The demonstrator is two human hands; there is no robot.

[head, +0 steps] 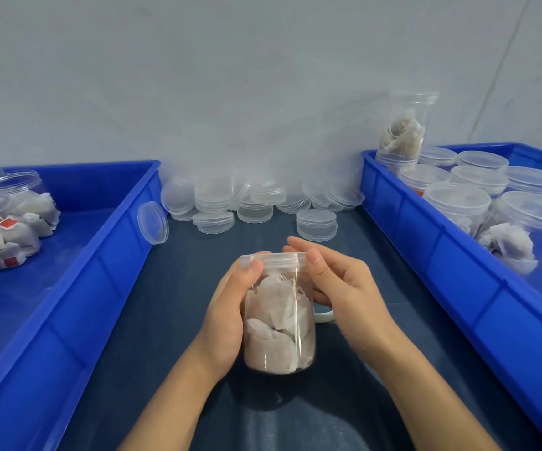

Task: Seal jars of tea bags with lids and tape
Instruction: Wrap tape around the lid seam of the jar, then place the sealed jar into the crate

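A plain pale grey wall (230,76) fills the upper half of the view, smooth and evenly lit by soft, diffuse light. A thin straight seam (503,56) runs slantwise down it at the far right. Below the wall lies a dark blue-grey table top (178,307), matte and slightly worn, meeting the wall along its far edge.

Jar (279,307) between bins (77,278); lids (256,203) behind, by wall.
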